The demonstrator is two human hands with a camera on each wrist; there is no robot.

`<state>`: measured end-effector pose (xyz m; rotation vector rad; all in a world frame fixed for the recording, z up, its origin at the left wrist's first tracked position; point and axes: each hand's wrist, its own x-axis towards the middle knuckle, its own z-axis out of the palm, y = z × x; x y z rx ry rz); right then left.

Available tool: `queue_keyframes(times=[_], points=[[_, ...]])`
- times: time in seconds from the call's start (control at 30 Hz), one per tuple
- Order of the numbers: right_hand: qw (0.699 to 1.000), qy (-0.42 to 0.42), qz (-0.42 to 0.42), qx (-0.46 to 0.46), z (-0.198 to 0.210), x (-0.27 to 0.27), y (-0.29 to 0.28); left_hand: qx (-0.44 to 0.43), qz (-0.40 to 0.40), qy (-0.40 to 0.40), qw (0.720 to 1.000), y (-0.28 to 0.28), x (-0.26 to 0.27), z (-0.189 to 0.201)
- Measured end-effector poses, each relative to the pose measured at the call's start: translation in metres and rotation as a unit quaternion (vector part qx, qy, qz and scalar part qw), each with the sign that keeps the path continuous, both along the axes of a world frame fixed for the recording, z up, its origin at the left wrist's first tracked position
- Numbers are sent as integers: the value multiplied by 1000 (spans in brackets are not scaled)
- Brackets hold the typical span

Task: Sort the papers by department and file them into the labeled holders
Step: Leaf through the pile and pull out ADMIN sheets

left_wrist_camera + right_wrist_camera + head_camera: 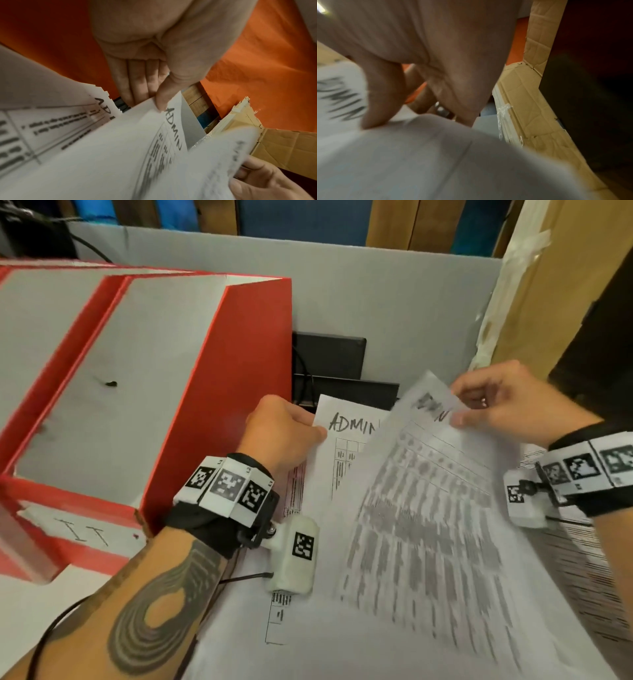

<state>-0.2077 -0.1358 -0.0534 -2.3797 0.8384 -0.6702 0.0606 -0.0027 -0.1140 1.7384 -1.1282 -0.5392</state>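
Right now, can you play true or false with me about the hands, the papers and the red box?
1. The left hand pinches a sheet marked ADMIN. True.
2. The right hand is empty. False: it holds the top corner of another, blurred sheet.
3. The red holder nearest the hands has a label reading HR. False: its label reads IT.
4. More papers lie on the desk under the held sheets. True.

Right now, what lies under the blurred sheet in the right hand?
Under the blurred sheet, pinched by the right hand, lies the ADMIN sheet that the left hand holds. More papers lie below, mostly covered.
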Motion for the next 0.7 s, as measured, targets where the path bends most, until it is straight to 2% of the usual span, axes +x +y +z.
queue_keyframes(times=[0.1, 0.2, 0.3, 0.4, 0.47, 0.6, 0.67, 0.7], points=[[995, 84, 39, 19, 9, 2, 8, -27, 8, 3, 1000, -1, 0, 0], [986, 163, 34, 6, 0, 14, 8, 4, -32, -4, 999, 2, -5, 3], [985, 157, -12, -63, -14, 30, 3, 23, -84, -26, 996, 2, -12, 2], [983, 147, -49, -96, -24, 39, 0, 30, -125, 33, 991, 2, -17, 2], [989, 124, -37, -73, -29, 41, -1, 25, -173, 43, 984, 5, -20, 2], [997, 47, 34, 55, -26, 37, 6, 73, -235, -67, 967, 8, -17, 9], [991, 84, 68, 81, -17, 28, 8, 77, -262, -27, 962, 13, -15, 21], [989, 98, 80, 82, -11, 22, 7, 66, -243, 16, 968, 16, -16, 30]])
